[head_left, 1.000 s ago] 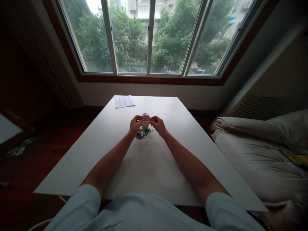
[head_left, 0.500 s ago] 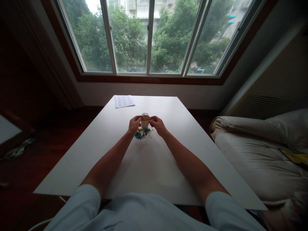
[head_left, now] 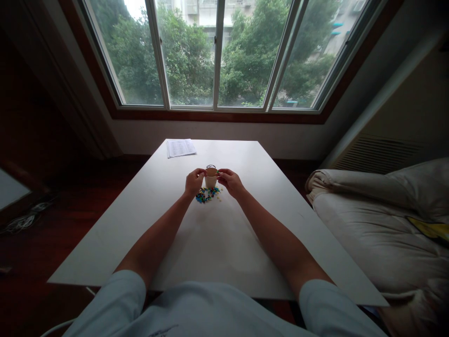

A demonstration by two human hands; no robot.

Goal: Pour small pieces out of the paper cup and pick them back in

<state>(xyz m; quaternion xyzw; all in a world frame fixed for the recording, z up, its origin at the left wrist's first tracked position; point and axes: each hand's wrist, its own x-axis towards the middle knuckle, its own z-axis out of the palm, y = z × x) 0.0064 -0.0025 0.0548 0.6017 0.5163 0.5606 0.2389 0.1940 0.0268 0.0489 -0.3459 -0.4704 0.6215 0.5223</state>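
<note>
A small paper cup (head_left: pixel 211 179) stands on the white table (head_left: pixel 217 234), far from me near the table's middle. A heap of tiny coloured beads (head_left: pixel 206 194) lies just in front of it. My left hand (head_left: pixel 194 182) is curled against the cup's left side with fingertips at the rim. My right hand (head_left: pixel 230 181) is at the cup's right rim, its fingers pinched on a tiny green piece. A dark ring-like object (head_left: pixel 211 166) lies just behind the cup.
A printed sheet of paper (head_left: pixel 181 147) lies at the table's far left corner. A bed with pale bedding (head_left: pixel 382 220) stands close on the right. Windows (head_left: pixel 217 51) fill the wall beyond. Dark wooden floor lies to the left.
Both hands stay at the cup. My right fingers, which reached over the rim half a second ago, have drawn back slightly to its right edge.
</note>
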